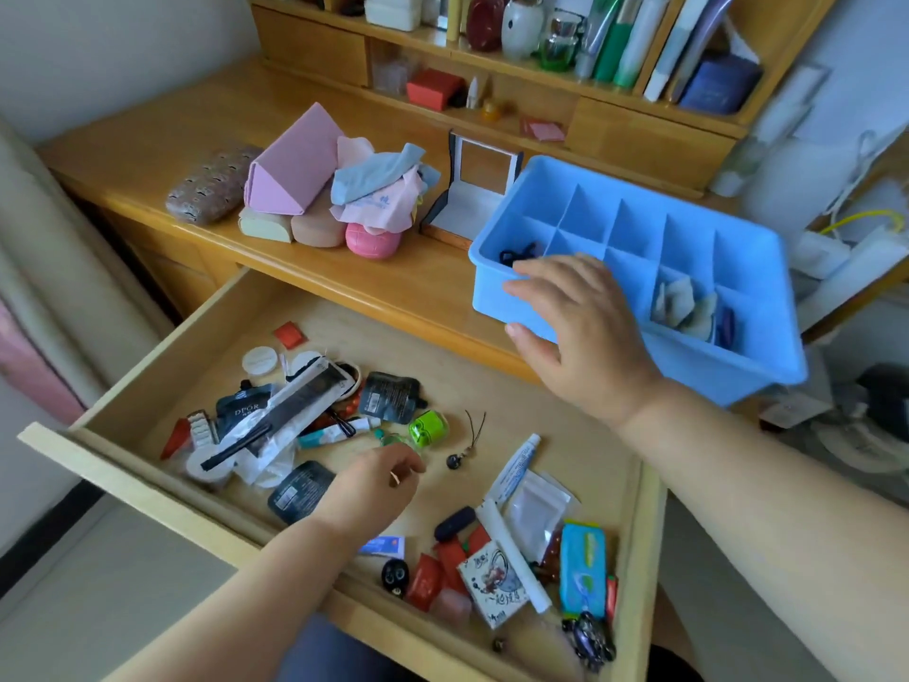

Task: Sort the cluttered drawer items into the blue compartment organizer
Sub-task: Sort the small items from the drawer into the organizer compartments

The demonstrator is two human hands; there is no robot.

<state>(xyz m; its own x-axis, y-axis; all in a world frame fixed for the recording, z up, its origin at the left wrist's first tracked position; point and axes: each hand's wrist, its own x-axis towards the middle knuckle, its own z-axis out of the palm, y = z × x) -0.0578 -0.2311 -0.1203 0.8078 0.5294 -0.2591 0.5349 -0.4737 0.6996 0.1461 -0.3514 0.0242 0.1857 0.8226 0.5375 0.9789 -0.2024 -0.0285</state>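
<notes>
Landmark: blue compartment organizer (pixel 639 268), sitting on the desk edge (pixel 393 283) above the open drawer (pixel 492 411), probably kept there so each transfer is short.

Item 1. Right hand (pixel 580 327): hovering over the organizer's near-left corner, fingers spread and relaxed, holding nothing visible; likely steadying the organizer or finishing a drop.

Item 2. Left hand (pixel 378 484): reaching into the drawer below the organizer, fingers curling around something small and pale; what it is cannot be told.

Item 3. Organizer contents: a dark tangle (pixel 516 252) lying in the near-left cell; pale packets (pixel 683 307) filling a cell to the right. Most cells are looking empty.

Item 4. Drawer clutter: green sharpener (pixel 429 426), tubes, sachets and pouches lying loose, awaiting sorting.

Obscured: the organizer's right end is blurring; labels are unreadable.
</notes>
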